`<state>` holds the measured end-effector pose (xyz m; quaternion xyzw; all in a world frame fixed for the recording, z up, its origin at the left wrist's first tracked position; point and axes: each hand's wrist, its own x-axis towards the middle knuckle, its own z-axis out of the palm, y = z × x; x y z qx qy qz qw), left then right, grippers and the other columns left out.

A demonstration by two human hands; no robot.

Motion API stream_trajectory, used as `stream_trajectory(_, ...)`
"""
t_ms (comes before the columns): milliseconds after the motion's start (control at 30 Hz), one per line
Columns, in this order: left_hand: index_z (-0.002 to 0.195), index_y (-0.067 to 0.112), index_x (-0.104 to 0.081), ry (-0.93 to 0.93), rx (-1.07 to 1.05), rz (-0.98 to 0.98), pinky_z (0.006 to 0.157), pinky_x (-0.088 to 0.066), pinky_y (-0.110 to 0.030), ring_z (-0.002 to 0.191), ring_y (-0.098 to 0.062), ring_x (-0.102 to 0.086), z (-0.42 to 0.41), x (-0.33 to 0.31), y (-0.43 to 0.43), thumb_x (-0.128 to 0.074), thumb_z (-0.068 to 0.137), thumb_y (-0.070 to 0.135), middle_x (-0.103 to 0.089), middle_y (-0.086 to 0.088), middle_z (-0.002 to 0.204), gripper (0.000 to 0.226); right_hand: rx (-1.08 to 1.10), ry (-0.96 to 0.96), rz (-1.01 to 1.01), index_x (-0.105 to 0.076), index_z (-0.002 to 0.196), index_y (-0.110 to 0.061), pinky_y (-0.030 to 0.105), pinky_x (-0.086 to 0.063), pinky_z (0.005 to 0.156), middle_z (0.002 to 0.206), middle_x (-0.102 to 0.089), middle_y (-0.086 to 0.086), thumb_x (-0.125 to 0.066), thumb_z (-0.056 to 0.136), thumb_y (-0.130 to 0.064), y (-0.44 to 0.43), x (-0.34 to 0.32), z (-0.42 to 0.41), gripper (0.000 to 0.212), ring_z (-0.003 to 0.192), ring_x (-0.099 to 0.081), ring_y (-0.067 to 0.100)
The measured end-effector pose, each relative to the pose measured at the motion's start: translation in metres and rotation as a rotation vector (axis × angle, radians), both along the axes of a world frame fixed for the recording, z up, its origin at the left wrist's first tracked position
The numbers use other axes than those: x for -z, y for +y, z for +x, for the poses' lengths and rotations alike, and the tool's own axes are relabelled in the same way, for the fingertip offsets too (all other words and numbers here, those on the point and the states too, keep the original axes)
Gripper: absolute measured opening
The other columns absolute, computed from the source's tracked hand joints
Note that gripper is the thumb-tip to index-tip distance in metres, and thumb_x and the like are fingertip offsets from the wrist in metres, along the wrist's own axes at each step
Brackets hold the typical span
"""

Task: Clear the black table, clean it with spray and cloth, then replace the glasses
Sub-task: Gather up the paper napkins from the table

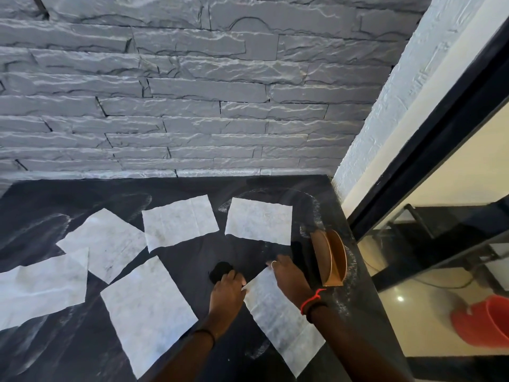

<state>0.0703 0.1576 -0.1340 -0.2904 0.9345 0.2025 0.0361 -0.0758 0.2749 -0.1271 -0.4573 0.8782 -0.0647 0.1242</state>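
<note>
The black table (192,260) runs along a grey stone wall, with pale wipe streaks on its top. Several white paper sheets lie spread over it. My left hand (227,293) has its fingers curled over a dark crumpled cloth (219,270), and its thumb touches the corner of the nearest white sheet (275,315). My right hand (287,274) lies flat, fingers straight, on that sheet's far edge. No glasses or spray bottle are in view.
A wooden napkin holder (332,257) stands upright just right of my right hand, near the table's right edge. Beyond that edge are a black-framed glass partition (440,150) and, on the floor below, a red bucket (487,323).
</note>
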Motion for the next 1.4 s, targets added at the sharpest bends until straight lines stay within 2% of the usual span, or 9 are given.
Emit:
stream_trajectory(233, 0.105, 0.015, -0.065, 0.06, -0.01, 0.05, 0.086, -0.047, -0.026, 0.104, -0.018, -0.057, 0.001, 0.004, 0.001, -0.051, 0.094, 0.028, -0.057, -0.003, 0.115, 0.022, -0.099, 0.084, -0.027, -0.067, 0.094, -0.008, 0.028, -0.048, 0.09, 0.107, -0.062, 0.011, -0.066, 0.081, -0.014, -0.005, -0.015, -0.003, 0.015, 0.105, -0.058, 0.024)
stream_trajectory(400, 0.079, 0.018, -0.052, 0.196, -0.267, 0.52, 0.076, -0.049, -0.028, 0.079, -0.01, -0.058, 0.005, -0.011, -0.006, -0.06, 0.089, 0.021, -0.059, 0.001, 0.086, 0.013, 0.223, -0.391, -0.156, -0.052, 0.089, -0.014, 0.025, -0.048, 0.079, 0.085, -0.057, -0.001, -0.058, 0.087, -0.024, -0.003, -0.038, -0.003, 0.012, 0.087, -0.059, 0.015)
stream_trajectory(533, 0.089, 0.012, -0.057, 0.32, -0.51, 1.021, 0.07, -0.056, -0.024, 0.081, -0.01, -0.061, 0.021, -0.039, -0.017, -0.065, 0.089, 0.013, -0.062, -0.003, 0.087, 0.009, 0.385, -0.683, -0.367, -0.053, 0.089, -0.013, 0.016, -0.046, 0.071, 0.088, -0.059, -0.003, -0.066, 0.084, -0.016, -0.007, -0.05, 0.002, 0.015, 0.092, -0.06, 0.015)
stream_trajectory(700, 0.101, 0.013, -0.061, 0.4, -0.615, 1.166, 0.064, -0.054, -0.021, 0.09, -0.014, -0.065, 0.062, -0.06, -0.037, -0.069, 0.085, 0.009, -0.066, -0.006, 0.101, 0.018, 0.325, -1.233, -0.326, -0.063, 0.109, -0.018, 0.042, -0.051, 0.092, 0.11, -0.067, 0.009, -0.084, 0.063, -0.033, -0.006, -0.066, 0.011, 0.052, 0.104, -0.064, 0.025)
stream_trajectory(800, 0.108, 0.01, -0.062, 0.442, -0.655, 1.154, 0.065, -0.051, -0.02, 0.09, -0.015, -0.063, 0.1, -0.07, -0.054, -0.067, 0.087, 0.01, -0.065, -0.004, 0.102, 0.022, 0.191, -1.44, -0.178, -0.063, 0.114, -0.005, 0.042, -0.045, 0.099, 0.118, -0.064, 0.017, -0.08, 0.07, -0.024, -0.019, -0.069, 0.031, 0.052, 0.111, -0.061, 0.029)
stream_trajectory(933, 0.107, 0.012, -0.064, 0.461, -0.675, 1.153, 0.066, -0.055, -0.027, 0.087, -0.021, -0.064, 0.132, -0.074, -0.072, -0.069, 0.086, 0.012, -0.066, -0.009, 0.104, 0.021, 0.235, -1.456, -0.159, -0.059, 0.115, -0.013, 0.031, -0.049, 0.093, 0.115, -0.066, 0.007, -0.068, 0.082, -0.014, -0.038, -0.066, 0.059, 0.035, 0.109, -0.061, 0.021)
stream_trajectory(1100, 0.101, 0.01, -0.065, 0.498, -0.746, 1.137, 0.06, -0.058, -0.031, 0.071, -0.018, -0.063, 0.174, -0.082, -0.1, -0.07, 0.084, 0.009, -0.064, -0.012, 0.094, 0.018, 0.214, -1.378, -0.226, -0.063, 0.109, -0.015, 0.042, -0.044, 0.097, 0.107, -0.067, 0.009, -0.068, 0.082, -0.02, -0.084, -0.065, 0.095, 0.028, 0.1, -0.06, 0.02)
stream_trajectory(1267, 0.103, 0.005, -0.064, 0.598, -0.837, 0.993, 0.054, -0.057, -0.029, 0.066, -0.016, -0.062, 0.203, -0.079, -0.135, -0.067, 0.086, 0.006, -0.062, -0.013, 0.091, 0.018, 0.154, -1.205, -0.233, -0.048, 0.13, -0.011, 0.037, -0.038, 0.106, 0.13, -0.052, -0.002, -0.073, 0.071, -0.055, -0.144, -0.046, 0.12, 0.078, 0.128, -0.046, 0.019)
stream_trajectory(1400, 0.103, 0.003, -0.06, 0.62, -0.88, 0.855, 0.049, -0.057, -0.028, 0.053, -0.01, -0.065, 0.21, -0.067, -0.169, -0.064, 0.088, 0.002, -0.062, -0.012, 0.089, 0.016, 0.161, -1.12, -0.247, -0.052, 0.116, -0.01, 0.009, -0.041, 0.085, 0.11, -0.057, -0.007, -0.06, 0.091, -0.018, -0.184, -0.044, 0.141, 0.028, 0.102, -0.055, 0.001)
